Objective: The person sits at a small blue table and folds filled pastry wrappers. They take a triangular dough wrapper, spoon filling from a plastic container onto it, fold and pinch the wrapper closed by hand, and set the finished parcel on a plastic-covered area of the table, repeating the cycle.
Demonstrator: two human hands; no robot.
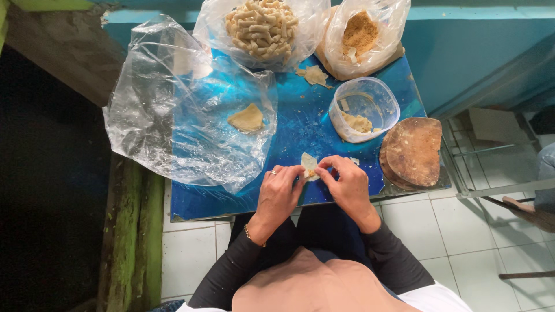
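Both hands meet over the near edge of a shiny blue table [300, 124]. My left hand [280, 193], with a ring and a bracelet, and my right hand [348, 186] pinch a small pale dough wrapper [309, 163] with a bit of filling on it. A clear plastic tub [363, 108] with some yellowish filling stands just beyond my right hand. A round wooden board [414, 151] lies to its right.
A large crumpled clear plastic bag [179, 110] with one flat wrapper piece [247, 118] covers the table's left half. At the back stand a bag of rolled pale sticks [261, 28] and a bag of brown crumbs [359, 33]. White tiled floor lies below.
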